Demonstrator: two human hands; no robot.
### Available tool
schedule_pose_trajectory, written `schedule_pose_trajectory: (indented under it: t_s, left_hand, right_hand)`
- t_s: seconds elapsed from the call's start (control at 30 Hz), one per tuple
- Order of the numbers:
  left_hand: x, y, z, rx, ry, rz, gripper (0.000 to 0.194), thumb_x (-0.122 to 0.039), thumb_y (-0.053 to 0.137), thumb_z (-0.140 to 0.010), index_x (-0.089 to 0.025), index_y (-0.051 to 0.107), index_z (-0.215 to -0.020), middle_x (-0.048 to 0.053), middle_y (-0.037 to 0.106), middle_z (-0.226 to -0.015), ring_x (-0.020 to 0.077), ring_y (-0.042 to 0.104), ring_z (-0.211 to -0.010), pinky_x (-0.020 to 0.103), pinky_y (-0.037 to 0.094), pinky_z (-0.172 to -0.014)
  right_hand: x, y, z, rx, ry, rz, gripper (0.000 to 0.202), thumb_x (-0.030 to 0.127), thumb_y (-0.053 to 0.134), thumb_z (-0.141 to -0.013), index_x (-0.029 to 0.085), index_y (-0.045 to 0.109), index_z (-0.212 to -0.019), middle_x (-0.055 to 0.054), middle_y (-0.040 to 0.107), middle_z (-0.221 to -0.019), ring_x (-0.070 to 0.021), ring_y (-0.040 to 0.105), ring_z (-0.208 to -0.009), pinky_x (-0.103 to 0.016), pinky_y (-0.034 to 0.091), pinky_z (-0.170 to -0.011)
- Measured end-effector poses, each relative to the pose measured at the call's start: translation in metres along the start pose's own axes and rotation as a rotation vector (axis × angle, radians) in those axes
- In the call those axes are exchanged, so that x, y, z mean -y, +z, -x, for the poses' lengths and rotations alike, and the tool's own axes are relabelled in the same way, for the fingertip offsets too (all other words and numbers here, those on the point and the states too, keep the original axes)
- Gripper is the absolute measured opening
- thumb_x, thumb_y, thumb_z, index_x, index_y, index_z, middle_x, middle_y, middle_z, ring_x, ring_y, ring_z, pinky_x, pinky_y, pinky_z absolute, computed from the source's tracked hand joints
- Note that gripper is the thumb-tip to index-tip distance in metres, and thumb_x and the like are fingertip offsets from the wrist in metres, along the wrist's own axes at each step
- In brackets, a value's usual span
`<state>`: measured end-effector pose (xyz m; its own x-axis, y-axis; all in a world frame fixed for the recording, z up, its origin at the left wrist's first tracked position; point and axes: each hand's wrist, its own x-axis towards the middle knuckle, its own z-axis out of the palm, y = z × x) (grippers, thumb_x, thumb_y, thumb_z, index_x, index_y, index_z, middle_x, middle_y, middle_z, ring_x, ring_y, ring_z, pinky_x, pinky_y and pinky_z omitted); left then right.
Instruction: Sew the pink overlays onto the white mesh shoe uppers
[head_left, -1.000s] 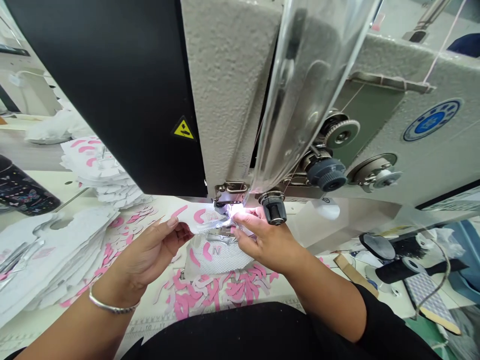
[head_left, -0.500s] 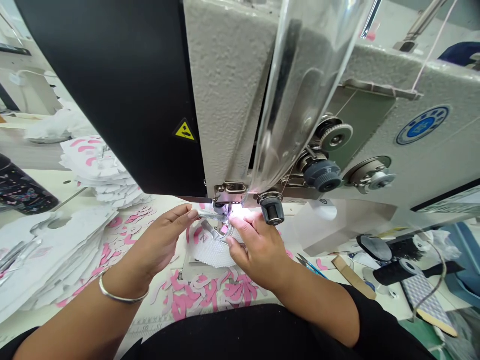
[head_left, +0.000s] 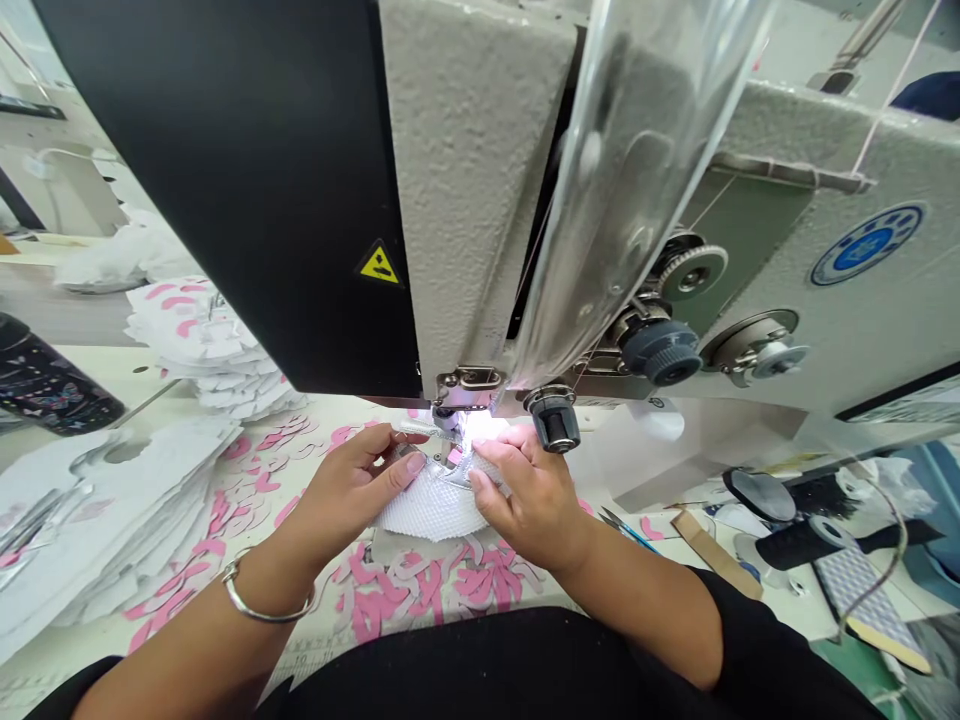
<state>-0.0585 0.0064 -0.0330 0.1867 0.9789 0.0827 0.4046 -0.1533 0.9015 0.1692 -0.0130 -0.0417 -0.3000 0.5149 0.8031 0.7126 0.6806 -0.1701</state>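
Note:
A white textured fabric piece [head_left: 435, 505] with silver trim lies under the lit needle area of the sewing machine [head_left: 480, 180]. My left hand [head_left: 371, 475] pinches its left edge between thumb and fingers, close to the silver strip. On the other side my right hand [head_left: 529, 490] grips the piece beside the presser foot [head_left: 448, 440], thumb and forefinger on the trim. Glare from the machine's lamp washes out the fabric just behind my right fingertips.
Pink and white scraps [head_left: 427, 590] litter the table in front and to the left. Stacks of white cut pieces [head_left: 172, 470] stand at left, near a black patterned bottle [head_left: 52, 385]. Blue-handled scissors [head_left: 630, 530], a wooden strip [head_left: 716, 555] and a black thread spool [head_left: 795, 545] lie at right.
My left hand has moved right and down, from the silver strip's raised end onto the fabric piece. The fabric now lies more spread out; my right hand stays on it.

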Motion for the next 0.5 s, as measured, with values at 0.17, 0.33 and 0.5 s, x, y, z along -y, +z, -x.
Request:
schedule_pose_trajectory:
  t_s: [0.17,0.33,0.5]
  left_hand:
    - [-0.003,-0.006,0.004,-0.024,0.134,-0.204,0.035,-0.051,0.060,-0.087,-0.026,0.068,-0.110,0.003,0.067,-0.101,0.0183,0.059,-0.080,0.028,0.045,-0.067]
    - [-0.008,-0.012,0.009,-0.034,0.244,-0.356,0.032,-0.049,0.059,-0.088,-0.028,0.069,-0.110,0.003,0.067,-0.105,0.0204,0.060,-0.092,0.030,0.045,-0.079]
    - [-0.021,-0.016,0.009,0.019,0.242,-0.470,0.032,-0.053,0.062,-0.084,-0.030,0.071,-0.105,0.002,0.068,-0.103,0.0229,0.061,-0.096,0.032,0.044,-0.084]
  right_hand:
    - [-0.002,-0.001,-0.001,0.036,0.028,-0.012,0.017,0.025,0.056,-0.091,0.020,0.064,-0.105,-0.010,0.059,-0.098,-0.0244,0.059,-0.095,-0.046,0.054,-0.085]
    - [-0.002,-0.004,-0.003,0.107,0.071,-0.043,0.021,0.027,0.054,-0.092,0.020,0.068,-0.106,-0.011,0.061,-0.101,-0.0246,0.058,-0.097,-0.045,0.051,-0.090]
    - [-0.018,-0.019,-0.009,0.273,0.111,-0.148,0.026,0.032,0.049,-0.096,0.024,0.067,-0.114,-0.007,0.063,-0.112,-0.0222,0.057,-0.107,-0.040,0.045,-0.099]
